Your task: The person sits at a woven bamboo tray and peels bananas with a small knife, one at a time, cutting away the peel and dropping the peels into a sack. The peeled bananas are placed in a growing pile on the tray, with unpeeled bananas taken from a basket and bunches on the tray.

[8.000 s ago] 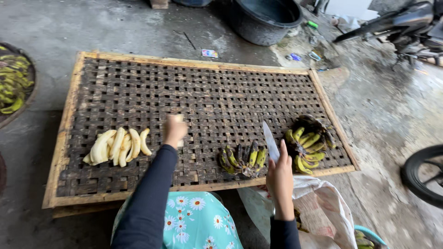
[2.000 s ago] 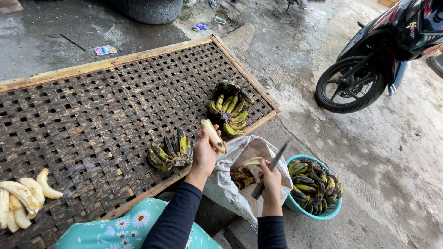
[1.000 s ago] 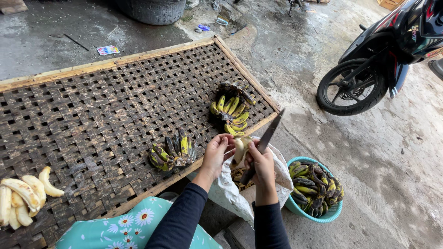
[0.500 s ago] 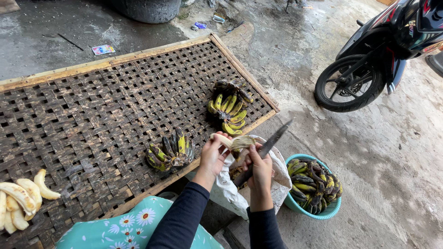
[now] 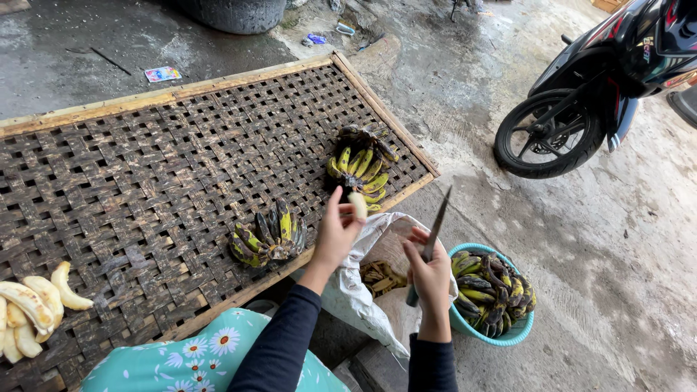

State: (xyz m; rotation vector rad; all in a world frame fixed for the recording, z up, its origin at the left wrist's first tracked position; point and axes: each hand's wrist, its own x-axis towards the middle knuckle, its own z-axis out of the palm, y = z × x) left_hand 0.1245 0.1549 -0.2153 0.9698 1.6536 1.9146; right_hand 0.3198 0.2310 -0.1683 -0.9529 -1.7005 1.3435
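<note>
My left hand (image 5: 337, 231) holds a peeled pale banana (image 5: 358, 205) over the near edge of the woven bamboo tray (image 5: 145, 167). My right hand (image 5: 430, 272) grips a knife (image 5: 433, 234) with the blade pointing up. Below both hands lies an open white sack (image 5: 359, 290) with dark peels inside. Two bunches of green-black bananas rest on the tray, one (image 5: 267, 235) just left of my left hand, the other (image 5: 361, 163) beyond it. A pile of peeled bananas (image 5: 33, 305) lies at the tray's near left.
A turquoise basin (image 5: 491, 296) full of unpeeled bananas stands right of the sack. A parked motorbike (image 5: 595, 94) is at the upper right on wet concrete. A dark tub (image 5: 236, 13) sits beyond the tray. My lap in floral cloth (image 5: 196, 356) is at the bottom.
My hands have drawn apart: the left lifts the banana, now bare of skin, toward the tray, and the right has swung the knife blade upright. The peel is no longer in my hands.
</note>
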